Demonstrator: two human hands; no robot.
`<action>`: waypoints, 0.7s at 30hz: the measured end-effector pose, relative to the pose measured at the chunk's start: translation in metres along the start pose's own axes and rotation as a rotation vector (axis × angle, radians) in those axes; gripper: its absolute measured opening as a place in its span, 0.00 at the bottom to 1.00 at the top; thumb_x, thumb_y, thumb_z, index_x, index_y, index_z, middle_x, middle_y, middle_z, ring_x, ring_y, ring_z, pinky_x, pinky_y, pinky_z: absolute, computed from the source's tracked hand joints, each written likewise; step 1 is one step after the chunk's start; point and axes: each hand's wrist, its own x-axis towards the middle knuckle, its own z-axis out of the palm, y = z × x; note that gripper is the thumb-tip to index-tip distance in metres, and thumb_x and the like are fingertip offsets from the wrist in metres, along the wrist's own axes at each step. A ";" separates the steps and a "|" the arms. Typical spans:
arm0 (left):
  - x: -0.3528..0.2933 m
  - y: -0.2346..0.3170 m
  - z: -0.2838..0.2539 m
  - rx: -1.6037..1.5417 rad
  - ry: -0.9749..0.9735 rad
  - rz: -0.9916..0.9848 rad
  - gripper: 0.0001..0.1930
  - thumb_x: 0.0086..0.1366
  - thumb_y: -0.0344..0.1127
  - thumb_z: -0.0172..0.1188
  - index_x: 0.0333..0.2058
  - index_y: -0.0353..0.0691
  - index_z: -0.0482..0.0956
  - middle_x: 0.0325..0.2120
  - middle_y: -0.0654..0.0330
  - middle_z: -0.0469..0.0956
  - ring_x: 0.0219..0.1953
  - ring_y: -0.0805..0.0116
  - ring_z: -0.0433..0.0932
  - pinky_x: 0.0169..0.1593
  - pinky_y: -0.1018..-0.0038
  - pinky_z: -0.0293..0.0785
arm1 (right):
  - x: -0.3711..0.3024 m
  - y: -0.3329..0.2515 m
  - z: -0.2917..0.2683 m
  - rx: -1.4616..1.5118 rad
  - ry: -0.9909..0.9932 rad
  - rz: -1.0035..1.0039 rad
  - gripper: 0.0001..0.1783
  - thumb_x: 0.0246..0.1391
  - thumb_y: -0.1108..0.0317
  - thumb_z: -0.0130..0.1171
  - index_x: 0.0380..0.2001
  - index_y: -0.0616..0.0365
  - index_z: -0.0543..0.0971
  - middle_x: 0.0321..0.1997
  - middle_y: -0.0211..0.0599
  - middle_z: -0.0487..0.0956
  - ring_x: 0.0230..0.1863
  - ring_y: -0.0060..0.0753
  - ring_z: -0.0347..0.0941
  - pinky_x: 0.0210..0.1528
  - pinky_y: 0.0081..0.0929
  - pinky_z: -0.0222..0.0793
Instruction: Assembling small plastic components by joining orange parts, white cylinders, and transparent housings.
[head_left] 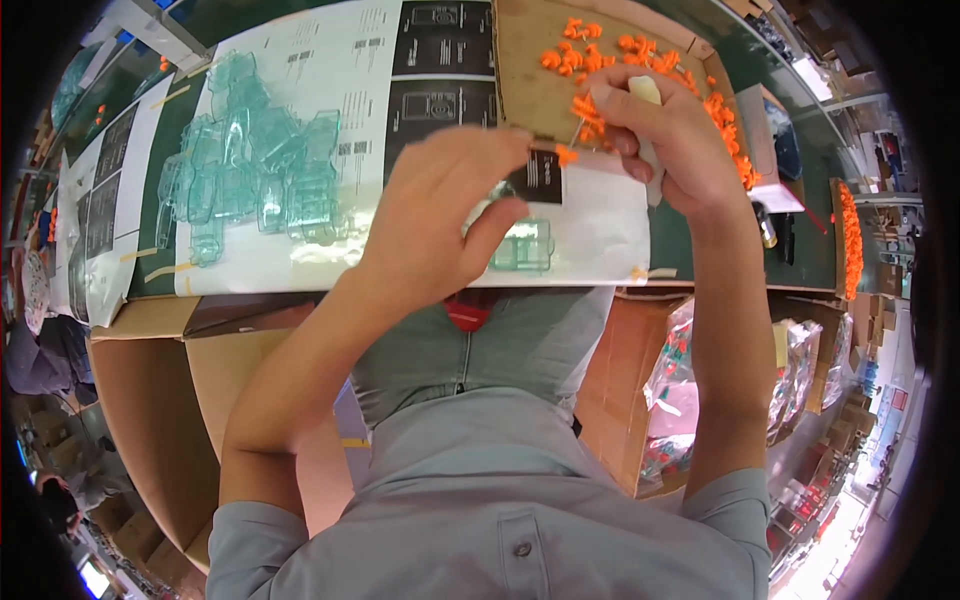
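Note:
My right hand [665,130] is closed around a pale, stick-like handle [646,92] that runs down through the palm. Beside its fingertips are small orange plastic parts [586,108] and a thin metallic line; whether the fingers pinch one of these parts, I cannot tell. Slightly blurred, my left hand [440,205] hovers over the white sheet with thumb and fingers apart. Just right of its fingertips sits a single orange part [567,154], by a dark printed patch [540,178]. A clear greenish plastic tray-like piece [523,247] lies below the left thumb, near the table's front edge.
Many clear greenish plastic pieces [265,165] are heaped on the left of the printed sheet [350,60]. A cardboard tray [525,75] with scattered orange parts stands at the back right. Open cardboard boxes [150,400] flank my lap. More orange parts [850,240] line the far right.

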 end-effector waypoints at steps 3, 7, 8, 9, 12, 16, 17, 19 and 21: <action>0.009 0.009 -0.006 -0.120 0.034 0.040 0.25 0.56 0.31 0.72 0.54 0.40 0.78 0.51 0.57 0.82 0.53 0.53 0.79 0.55 0.60 0.72 | -0.023 0.014 0.019 0.180 -0.092 0.050 0.14 0.66 0.57 0.61 0.43 0.58 0.81 0.27 0.22 0.72 0.25 0.11 0.66 0.18 0.15 0.56; 0.005 0.013 -0.009 -0.110 -0.087 0.094 0.27 0.56 0.25 0.72 0.56 0.36 0.76 0.53 0.55 0.82 0.58 0.55 0.78 0.61 0.64 0.73 | -0.025 0.036 0.026 0.366 -0.201 0.106 0.15 0.66 0.58 0.62 0.44 0.59 0.81 0.26 0.20 0.70 0.24 0.10 0.64 0.17 0.14 0.54; 0.001 0.015 -0.009 -0.100 -0.092 0.084 0.27 0.56 0.25 0.72 0.56 0.36 0.76 0.53 0.55 0.82 0.58 0.55 0.78 0.61 0.64 0.73 | -0.026 0.040 0.027 0.412 -0.230 0.124 0.15 0.66 0.58 0.62 0.44 0.59 0.80 0.26 0.20 0.70 0.24 0.11 0.64 0.17 0.14 0.54; -0.003 0.017 -0.010 -0.087 -0.092 0.071 0.27 0.56 0.25 0.72 0.56 0.36 0.76 0.52 0.55 0.82 0.57 0.56 0.78 0.60 0.65 0.74 | -0.030 0.041 0.032 0.418 -0.234 0.131 0.15 0.66 0.58 0.62 0.44 0.59 0.80 0.26 0.20 0.70 0.24 0.11 0.64 0.17 0.14 0.54; -0.013 0.027 -0.011 -0.106 -0.095 -0.001 0.28 0.56 0.24 0.71 0.56 0.34 0.75 0.52 0.54 0.82 0.56 0.57 0.79 0.60 0.65 0.74 | -0.045 0.033 0.053 0.268 -0.054 0.089 0.12 0.68 0.59 0.57 0.39 0.58 0.79 0.25 0.21 0.69 0.23 0.13 0.62 0.18 0.16 0.56; -0.020 0.030 -0.007 -0.215 -0.097 -0.107 0.30 0.56 0.24 0.70 0.57 0.32 0.71 0.52 0.50 0.80 0.54 0.56 0.81 0.60 0.64 0.75 | -0.050 0.039 0.055 0.393 0.256 -0.253 0.13 0.69 0.60 0.51 0.29 0.52 0.74 0.24 0.23 0.68 0.22 0.18 0.61 0.19 0.21 0.58; -0.022 0.029 -0.005 -0.254 -0.098 -0.102 0.30 0.57 0.23 0.70 0.58 0.31 0.69 0.52 0.49 0.79 0.54 0.56 0.81 0.60 0.63 0.75 | -0.053 0.039 0.055 0.395 0.258 -0.249 0.13 0.69 0.60 0.51 0.29 0.52 0.74 0.24 0.23 0.68 0.22 0.18 0.61 0.19 0.21 0.58; -0.024 0.029 -0.001 -0.300 -0.105 -0.098 0.31 0.57 0.23 0.70 0.59 0.30 0.68 0.52 0.47 0.78 0.54 0.56 0.81 0.61 0.62 0.75 | -0.063 0.028 0.058 0.779 0.271 -0.482 0.15 0.67 0.60 0.48 0.25 0.49 0.70 0.23 0.25 0.67 0.22 0.22 0.61 0.19 0.24 0.59; -0.027 0.032 0.000 -0.327 -0.123 -0.101 0.33 0.58 0.22 0.69 0.60 0.30 0.65 0.53 0.45 0.77 0.55 0.54 0.81 0.62 0.60 0.75 | -0.066 0.025 0.062 0.968 0.285 -0.598 0.16 0.66 0.60 0.46 0.22 0.47 0.68 0.23 0.26 0.67 0.22 0.24 0.61 0.20 0.26 0.59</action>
